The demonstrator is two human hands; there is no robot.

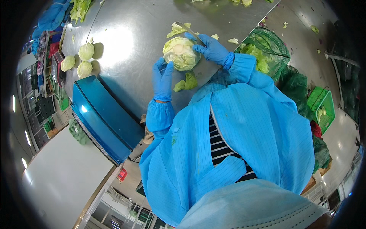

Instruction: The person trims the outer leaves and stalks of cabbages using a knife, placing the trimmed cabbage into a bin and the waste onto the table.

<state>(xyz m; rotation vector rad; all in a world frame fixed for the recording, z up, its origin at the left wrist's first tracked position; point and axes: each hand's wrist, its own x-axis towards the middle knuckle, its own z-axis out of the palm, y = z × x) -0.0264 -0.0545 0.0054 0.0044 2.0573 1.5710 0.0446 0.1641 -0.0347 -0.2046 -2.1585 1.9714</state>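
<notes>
A pale green cabbage (181, 53) lies on the stainless steel table (137, 17) with its cut stem end facing up. My left hand (163, 80), in a blue glove, is at the cabbage's lower left side, thumb and fingers apart. In my gloved right hand (211, 48) is a knife, and its curved blade (186, 28) reaches up and left above the cabbage; the handle is hidden in the fist. Some fingers of that hand reach the cabbage's right side. Loose leaves (190, 80) lie just below the cabbage, and another leaf (177, 29) lies behind it.
Several small cabbages (85, 68) sit at the table's left, beside a blue metal box (105, 117). A green mesh bag (271, 48) holding leaves hangs at the right edge. Farther right, a green plastic crate (327, 108) stands on the floor. Leaf scraps lie about the table.
</notes>
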